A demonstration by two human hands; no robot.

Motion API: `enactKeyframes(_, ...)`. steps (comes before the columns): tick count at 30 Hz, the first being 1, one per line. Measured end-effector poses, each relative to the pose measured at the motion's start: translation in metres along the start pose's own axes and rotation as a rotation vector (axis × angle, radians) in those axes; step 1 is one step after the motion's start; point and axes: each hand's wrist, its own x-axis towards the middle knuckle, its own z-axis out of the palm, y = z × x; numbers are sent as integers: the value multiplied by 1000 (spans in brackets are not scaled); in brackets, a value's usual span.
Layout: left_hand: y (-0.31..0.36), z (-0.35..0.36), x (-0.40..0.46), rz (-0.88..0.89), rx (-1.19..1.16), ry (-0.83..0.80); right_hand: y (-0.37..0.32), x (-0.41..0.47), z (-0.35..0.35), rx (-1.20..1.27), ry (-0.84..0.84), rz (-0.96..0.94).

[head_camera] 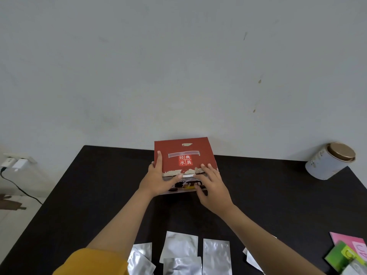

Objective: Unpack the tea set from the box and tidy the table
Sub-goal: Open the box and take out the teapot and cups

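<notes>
Box (183,155), one, red, on tabletop (278,195); gripped by both hands, left (158,178) and right (211,185); six foil packets (179,246); one tin (329,160).

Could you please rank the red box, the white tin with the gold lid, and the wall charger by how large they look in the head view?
1. red box, clearly largest.
2. white tin, lying tilted at the table's far right.
3. wall charger, smallest, plugged in at far left.

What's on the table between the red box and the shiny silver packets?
Nothing lies on it: the head view shows bare dark table between the red box and the silver packets, crossed above only by the person's forearms.
</notes>
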Motion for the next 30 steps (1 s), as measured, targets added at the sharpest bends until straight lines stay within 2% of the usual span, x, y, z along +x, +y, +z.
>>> enactKeyframes(4, 3, 3, -4, -12, 31, 40, 2, -3, -1, 21, -34, -33)
enactKeyframes(6, 5, 5, -7, -17, 13, 79, 1, -3, -5, 107, -22, -4)
enactKeyframes(10, 7, 21, -15, -112, -281, 300, -6, 8, -18, 420, 143, 281)
enactKeyframes(13, 11, 31, -22, -148, -442, 401, -17, 20, -26, 629, 54, 478)
enactKeyframes(17, 10, 35, -32, -5, -480, 412, -16, 20, -31, 657, 21, 602)
enactKeyframes(21, 1, 39, -52, 71, -499, 407, -21, 3, -30, 662, 16, 660)
enactKeyframes(28, -14, 43, -114, 84, -548, 402, -46, -59, -35, 770, 43, 595)
enactKeyframes(30, -14, 41, -122, 79, -516, 443, -53, -66, -41, 826, 50, 566)
